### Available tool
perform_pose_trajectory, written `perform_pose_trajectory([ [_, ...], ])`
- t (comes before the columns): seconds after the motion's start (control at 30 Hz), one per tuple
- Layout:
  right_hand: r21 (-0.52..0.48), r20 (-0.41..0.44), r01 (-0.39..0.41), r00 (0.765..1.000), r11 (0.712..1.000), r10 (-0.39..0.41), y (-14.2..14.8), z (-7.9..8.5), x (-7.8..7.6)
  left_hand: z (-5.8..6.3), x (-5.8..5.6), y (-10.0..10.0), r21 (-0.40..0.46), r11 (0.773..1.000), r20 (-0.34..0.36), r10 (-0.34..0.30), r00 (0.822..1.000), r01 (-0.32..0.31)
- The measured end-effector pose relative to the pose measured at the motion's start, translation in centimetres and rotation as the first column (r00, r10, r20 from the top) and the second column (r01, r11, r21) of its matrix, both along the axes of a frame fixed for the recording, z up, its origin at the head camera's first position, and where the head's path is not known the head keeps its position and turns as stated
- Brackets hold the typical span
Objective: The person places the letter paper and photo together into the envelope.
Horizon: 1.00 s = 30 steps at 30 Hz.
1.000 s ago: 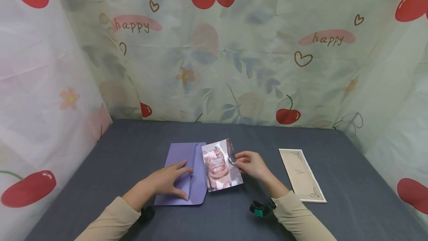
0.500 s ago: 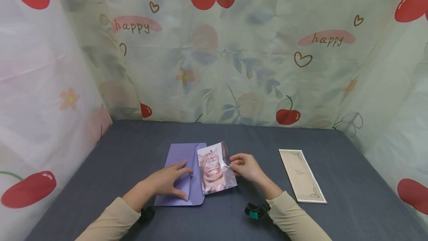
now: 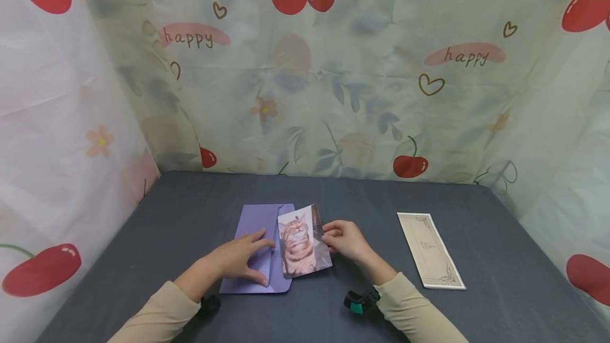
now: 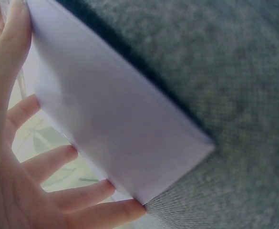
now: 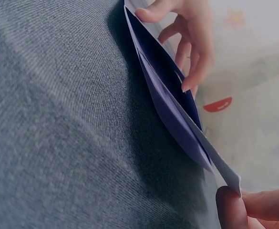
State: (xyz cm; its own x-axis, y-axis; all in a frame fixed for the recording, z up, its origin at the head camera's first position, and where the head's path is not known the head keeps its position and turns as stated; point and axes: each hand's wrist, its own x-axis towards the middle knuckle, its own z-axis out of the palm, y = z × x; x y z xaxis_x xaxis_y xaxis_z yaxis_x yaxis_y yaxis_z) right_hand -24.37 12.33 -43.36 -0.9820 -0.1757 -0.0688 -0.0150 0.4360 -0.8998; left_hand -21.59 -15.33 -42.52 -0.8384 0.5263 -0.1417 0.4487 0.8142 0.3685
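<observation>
A purple envelope (image 3: 256, 218) lies on the dark table with its flap spread out to the right. Resting on it is my left hand (image 3: 235, 257), fingers apart, the fingertips near the mouth. My right hand (image 3: 350, 240) pinches the right edge of a glossy cat photo (image 3: 297, 247), which is slightly tilted over the flap. From the right wrist view, the envelope's mouth gapes and the photo (image 5: 219, 160) lies edge-on between flap and pocket; whether its left edge is inside cannot be told. In the left wrist view, the left hand's fingers line the envelope's (image 4: 106, 109) edge.
A cream card or folder with ornate corners (image 3: 431, 250) lies on the right of the table (image 3: 362, 195). A white curtain (image 3: 305, 94) printed with cherries hangs behind and on both sides. Dark bands (image 3: 362, 301) show under the wrists.
My right hand has moved left with the photo, bringing its left edge further over the flap towards the envelope's mouth. The left hand and the envelope have stayed in place.
</observation>
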Motion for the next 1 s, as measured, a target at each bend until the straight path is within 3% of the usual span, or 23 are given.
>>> perform_pose_trajectory([
  [1.0,-0.054,0.001,-0.003,1.0,0.999,0.003,-1.8,-0.7,0.1,0.0,0.1,0.0,0.002,1.0,0.004,-0.012,1.0,0.012],
])
